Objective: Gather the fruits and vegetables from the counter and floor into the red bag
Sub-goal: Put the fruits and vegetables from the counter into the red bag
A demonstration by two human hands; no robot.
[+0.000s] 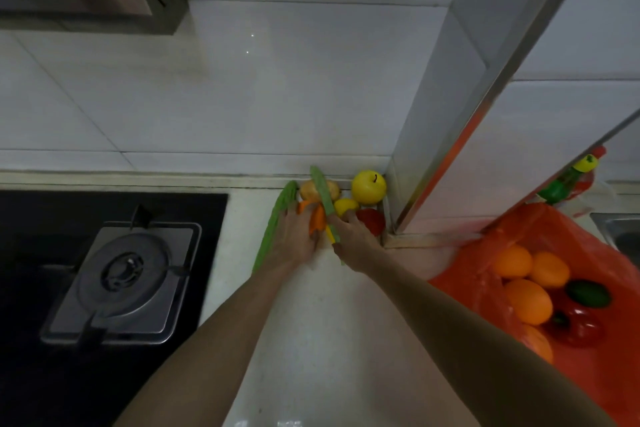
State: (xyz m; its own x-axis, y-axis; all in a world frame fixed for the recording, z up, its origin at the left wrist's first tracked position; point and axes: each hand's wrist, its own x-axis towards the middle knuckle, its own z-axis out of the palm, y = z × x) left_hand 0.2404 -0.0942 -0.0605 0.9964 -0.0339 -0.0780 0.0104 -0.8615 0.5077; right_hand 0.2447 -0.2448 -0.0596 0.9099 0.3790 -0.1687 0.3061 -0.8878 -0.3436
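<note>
in the head view both hands are at the pile of food in the corner of the counter (311, 340). the left hand (294, 239) has its grip closed on a long green gourd (273, 229) and on something orange, maybe a carrot (317, 218). the right hand (353, 239) has its grip pinching a thin green stick-shaped vegetable (323, 198) that points up and away. a big yellow apple (369, 186), a lemon (346, 206), a red pepper (372, 220) and a brown potato (317, 190) sit just behind the hands. the red bag (485, 288) lies open to the right, with oranges (528, 300) and other food already inside.

i think the good way is to hold the long ones firmly near the middle so they do not tip, lift them clear of the round fruit, and lower them into the bag's open mouth, not onto its edge.

the fingers hide where they touch the food. the picture is blurry here, so i am not sure of the orange thing. the floor cannot be seen. the bag is cut off at the right edge.
</note>
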